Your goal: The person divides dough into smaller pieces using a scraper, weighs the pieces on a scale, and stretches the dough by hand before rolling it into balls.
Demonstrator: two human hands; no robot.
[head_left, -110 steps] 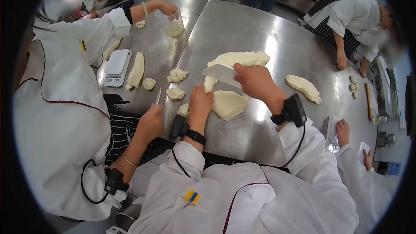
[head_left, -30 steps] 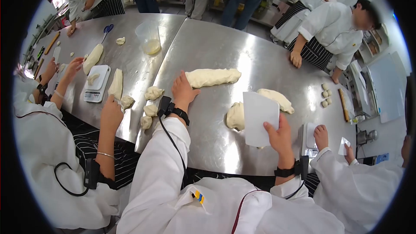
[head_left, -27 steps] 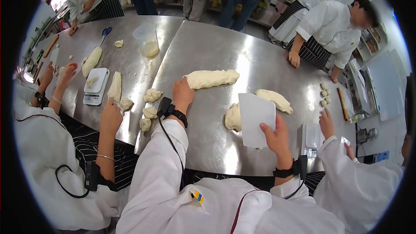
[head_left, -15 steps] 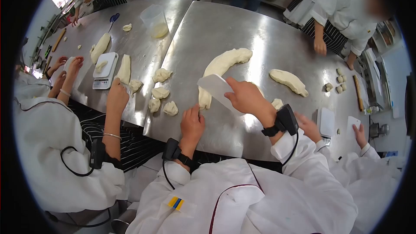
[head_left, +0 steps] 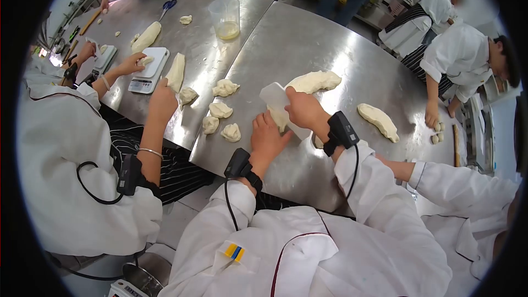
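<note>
My right hand (head_left: 306,112) grips a white plastic dough scraper (head_left: 273,95), its blade crossing over a long log of dough (head_left: 318,81). Part of the log is hidden behind the scraper and hand. At the near end of that log, my left hand (head_left: 267,138) has its fingers and thumb around the dough. To the left lie several torn dough lumps, among them an upper one (head_left: 225,88) and a lower one (head_left: 231,132). A shorter dough log (head_left: 378,122) rests to the right.
The steel table (head_left: 264,49) has a seam left of my hands. A co-worker's hand (head_left: 163,102) on the left holds a dough strip (head_left: 176,71) near a white scale (head_left: 149,71). Farther back stand a clear jug (head_left: 225,19) and scissors (head_left: 168,6). A co-worker's arm (head_left: 399,169) reaches in at right.
My left hand has moved up and right onto the log's near end. The scraper has shifted slightly right and stands steeper. The view has turned; the left co-worker's other hand is now at the scale.
</note>
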